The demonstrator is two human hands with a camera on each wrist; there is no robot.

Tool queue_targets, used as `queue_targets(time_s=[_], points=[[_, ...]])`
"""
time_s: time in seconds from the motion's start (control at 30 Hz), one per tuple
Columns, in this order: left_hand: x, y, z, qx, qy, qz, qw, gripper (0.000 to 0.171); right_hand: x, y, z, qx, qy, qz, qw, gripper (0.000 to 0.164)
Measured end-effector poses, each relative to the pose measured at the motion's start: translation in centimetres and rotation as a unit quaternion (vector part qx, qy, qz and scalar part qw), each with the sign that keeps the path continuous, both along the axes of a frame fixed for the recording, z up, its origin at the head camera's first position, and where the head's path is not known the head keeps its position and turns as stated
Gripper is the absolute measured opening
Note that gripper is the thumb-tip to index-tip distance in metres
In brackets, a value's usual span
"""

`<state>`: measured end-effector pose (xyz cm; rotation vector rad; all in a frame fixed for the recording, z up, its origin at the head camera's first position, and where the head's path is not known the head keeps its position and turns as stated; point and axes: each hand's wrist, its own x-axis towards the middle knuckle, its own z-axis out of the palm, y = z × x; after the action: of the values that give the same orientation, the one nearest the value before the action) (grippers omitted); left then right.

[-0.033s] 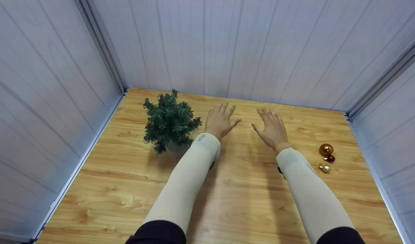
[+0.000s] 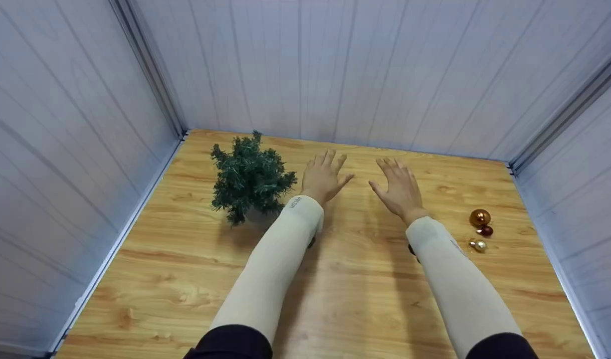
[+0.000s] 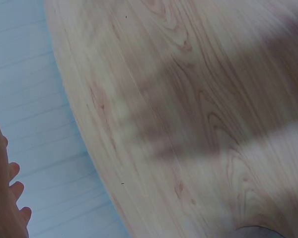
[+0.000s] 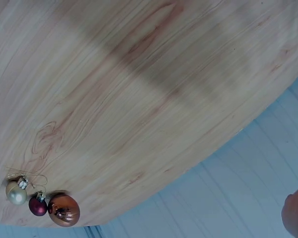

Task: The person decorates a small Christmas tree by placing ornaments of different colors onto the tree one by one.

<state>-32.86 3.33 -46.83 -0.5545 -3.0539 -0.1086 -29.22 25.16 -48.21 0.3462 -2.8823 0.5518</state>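
My left hand (image 2: 321, 177) is held out over the wooden table, palm down, fingers straight and thumb spread to the right. Just left of it stands a small artificial Christmas tree (image 2: 250, 174), its pale base mostly hidden behind branches and sleeve. Opposite, my right hand (image 2: 398, 189) is stretched out the same way, thumb toward the left hand, holding nothing. To its right lie three bauble ornaments: a copper one (image 2: 480, 218), a smaller dark red one (image 2: 486, 231) and a pale gold one (image 2: 479, 245). In the left wrist view, some fingers (image 3: 2, 188) show at the left edge.
The wooden tabletop (image 2: 150, 279) meets a white panelled wall (image 2: 305, 75) at the back, with more panels on the left and right. Metal posts (image 2: 150, 70) stand in the corners. In the right wrist view, thin gold loops (image 4: 37, 176) trail from the baubles.
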Motion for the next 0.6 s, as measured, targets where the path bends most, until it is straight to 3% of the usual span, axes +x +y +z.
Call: queue_targets(time_s=[0.1,0.2,0.4,0.6], points=[[-0.2,0.0,0.6,0.004,0.011,-0.004,0.9999,0.07,0.1,0.0,0.3,-0.004,-0.013,-0.004,1.0,0.068],[-0.2,-0.2,2.2,0.009,0.025,-0.01,0.9996,0.069,0.1,0.0,1.0,-0.014,-0.027,-0.007,1.0,0.068],[0.5,-0.9,7.3,-0.003,0.07,-0.026,0.9972,0.067,0.1,1.1,2.2,-0.015,-0.011,-0.007,1.0,0.063],[1.4,-4.3,12.6,0.008,0.093,-0.01,0.9956,0.068,0.1,2.9,3.0,-0.015,0.002,-0.024,1.0,0.058]])
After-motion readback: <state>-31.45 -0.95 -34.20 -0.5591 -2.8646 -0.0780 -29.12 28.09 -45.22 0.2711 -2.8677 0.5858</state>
